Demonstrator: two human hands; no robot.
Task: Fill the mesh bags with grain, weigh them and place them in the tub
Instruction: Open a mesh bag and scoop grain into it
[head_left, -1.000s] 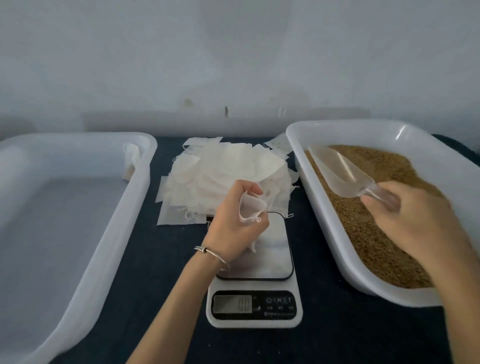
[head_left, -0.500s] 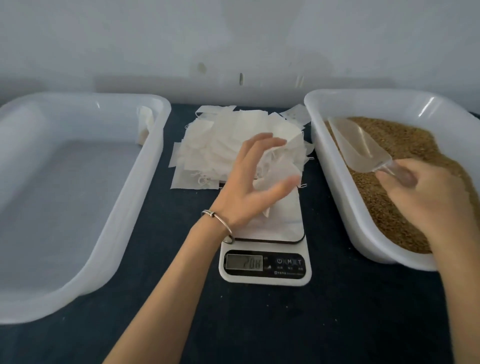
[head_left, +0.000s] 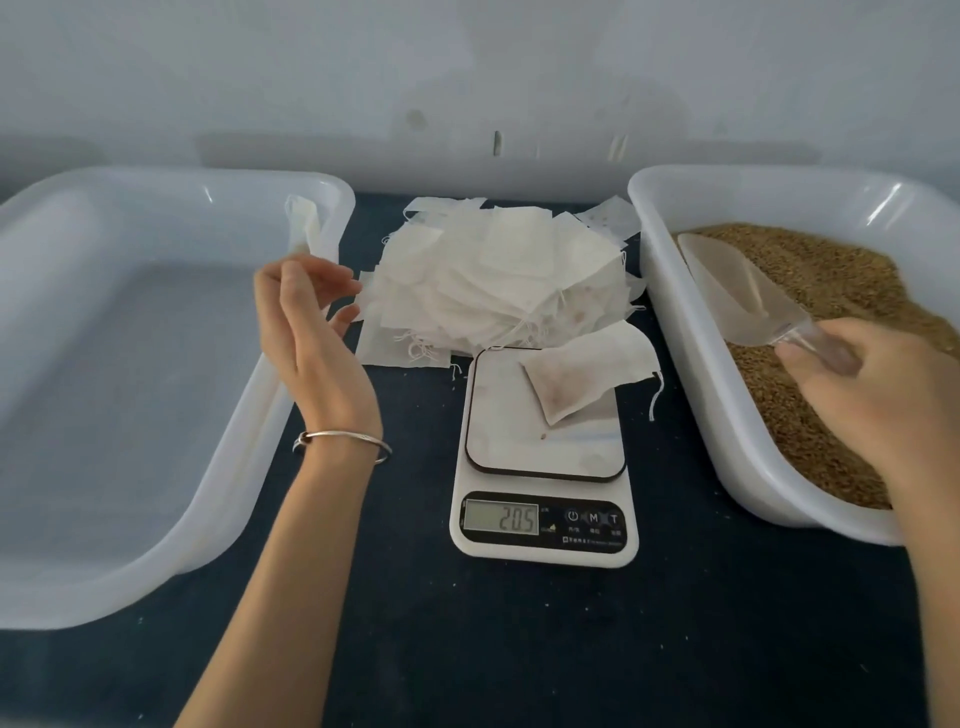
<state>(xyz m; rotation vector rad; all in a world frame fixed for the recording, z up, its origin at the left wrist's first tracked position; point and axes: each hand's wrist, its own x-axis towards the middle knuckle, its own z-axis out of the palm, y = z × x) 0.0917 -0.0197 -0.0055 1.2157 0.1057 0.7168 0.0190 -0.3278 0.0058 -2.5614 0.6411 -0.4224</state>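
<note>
A filled white mesh bag (head_left: 582, 376) lies on the platform of the digital scale (head_left: 544, 457), whose display reads 20.5. Behind the scale is a heap of empty mesh bags (head_left: 498, 275). My left hand (head_left: 306, 322) hangs empty with relaxed fingers over the right rim of the white tub (head_left: 244, 415) on the left. My right hand (head_left: 878, 400) grips the handle of a clear plastic scoop (head_left: 737, 291), which rests over the brown grain (head_left: 831, 291) in the right tub (head_left: 691, 374).
One mesh bag (head_left: 306, 223) leans in the far right corner of the left tub. A dark blue cloth (head_left: 519, 634) covers the table. A pale wall runs close behind the tubs.
My left hand let go of the filled bag on the scale and moved left to the left tub's rim. The scale reading settled at 20.5. The right hand kept hold of the scoop.
</note>
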